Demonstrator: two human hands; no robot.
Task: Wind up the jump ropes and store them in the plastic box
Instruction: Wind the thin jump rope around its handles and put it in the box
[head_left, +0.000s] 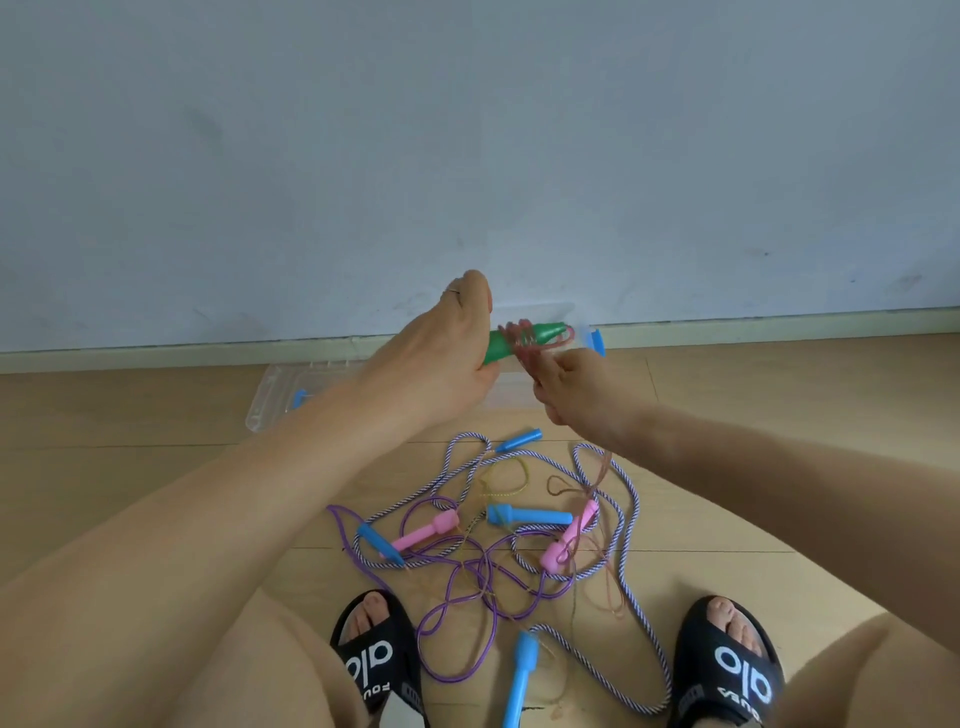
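Left hand (441, 353) grips green handles (511, 344), right hand (576, 387) pinches reddish rope (524, 348); sandals (737, 670) read "alo".

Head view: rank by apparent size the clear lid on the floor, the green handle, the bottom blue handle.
1. clear lid, though an arm hides part of it
2. bottom blue handle, near the camera, so likely inflated
3. green handle, partly hidden in the left hand
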